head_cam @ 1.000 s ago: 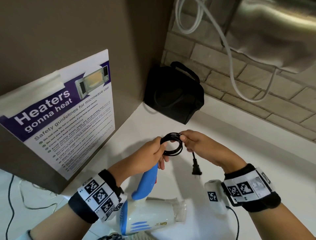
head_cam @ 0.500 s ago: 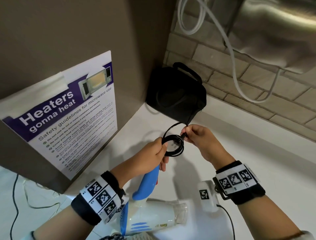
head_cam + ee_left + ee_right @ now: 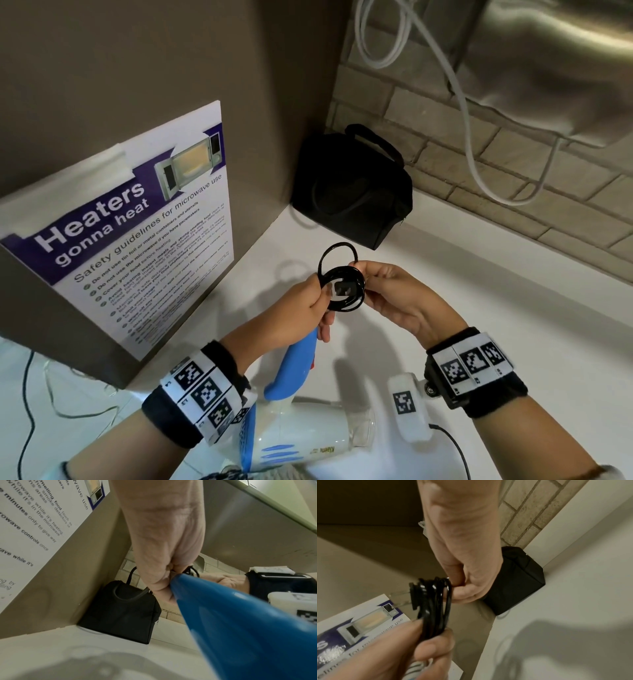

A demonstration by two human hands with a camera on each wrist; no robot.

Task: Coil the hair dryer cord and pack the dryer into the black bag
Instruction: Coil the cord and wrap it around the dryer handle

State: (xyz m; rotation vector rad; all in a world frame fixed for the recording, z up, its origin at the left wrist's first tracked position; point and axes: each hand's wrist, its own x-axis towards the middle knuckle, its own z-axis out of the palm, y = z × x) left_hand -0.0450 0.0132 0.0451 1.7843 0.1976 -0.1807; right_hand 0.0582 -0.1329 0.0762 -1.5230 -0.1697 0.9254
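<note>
Both hands hold the black cord coil (image 3: 342,291) above the white counter. My left hand (image 3: 301,308) pinches the coil's left side while its lower fingers curl round the dryer's blue handle (image 3: 294,370). My right hand (image 3: 387,291) pinches the coil's right side, and the plug (image 3: 344,287) sits across the middle of the loops. In the right wrist view the coil (image 3: 435,607) stands edge-on with the plug (image 3: 414,596) on its left. The white and blue hair dryer (image 3: 308,442) hangs below my left wrist. The black bag (image 3: 349,192) stands closed in the far corner.
A grey cabinet side with a microwave safety poster (image 3: 137,233) stands close on the left. The brick wall (image 3: 513,164) behind carries a steel hand dryer (image 3: 548,61) with a looping white cable (image 3: 462,102). The white counter (image 3: 479,291) stretches to the right.
The plug, which hung below the coil a second ago, has been brought up and tucked across the coil's centre. A new loop stands above the coil. My right hand has moved closer to the coil.
</note>
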